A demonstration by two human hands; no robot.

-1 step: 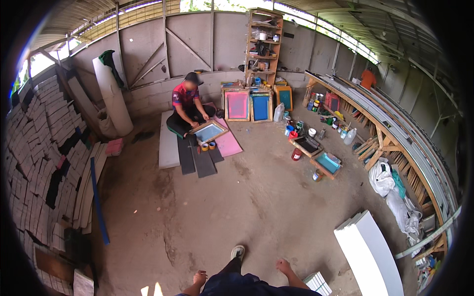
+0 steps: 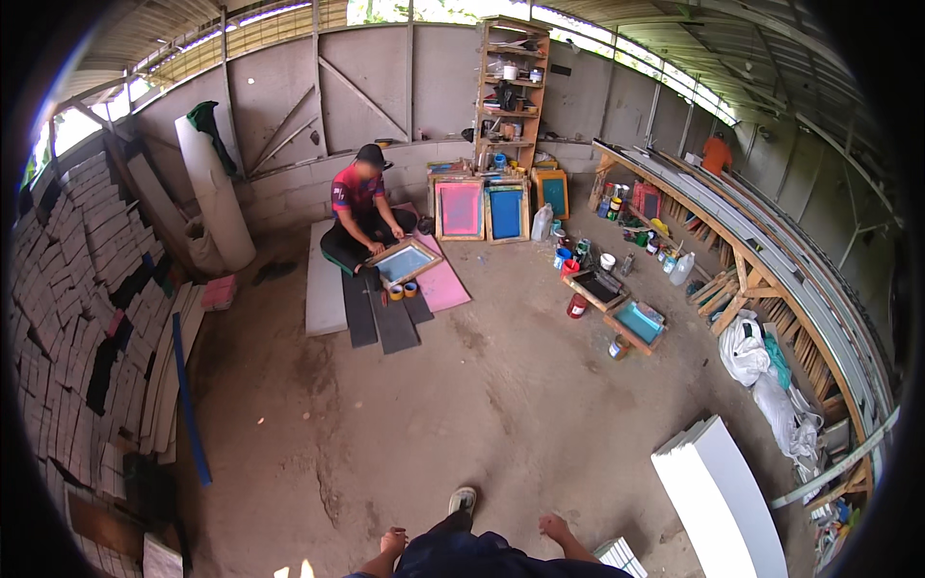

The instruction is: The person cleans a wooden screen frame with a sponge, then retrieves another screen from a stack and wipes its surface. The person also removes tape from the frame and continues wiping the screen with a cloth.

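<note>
My left hand (image 2: 393, 541) hangs at my left side, empty, with its fingers loosely curled and a little apart. On the other side, my right hand (image 2: 554, 527) hangs in the same loose way and holds nothing I can see. It is nearest a tied bundle of white strips (image 2: 620, 557) on the floor, without touching it. One of my shoes (image 2: 462, 499) shows between the hands. Farther right lies a stack of long white boards (image 2: 723, 491).
Ahead, a person (image 2: 358, 207) sits on mats, hands on a wooden-framed screen (image 2: 407, 261). More screens (image 2: 461, 209) lean by a shelf (image 2: 511, 91). Paint containers (image 2: 607, 261) stand right of centre. A long workbench (image 2: 771, 231) lines the right; stacked white blocks (image 2: 77, 318) line the left.
The view has shifted slightly, so the far things sit a little more to the left. Both my hands stay low at my sides, and the seated person keeps the same place.
</note>
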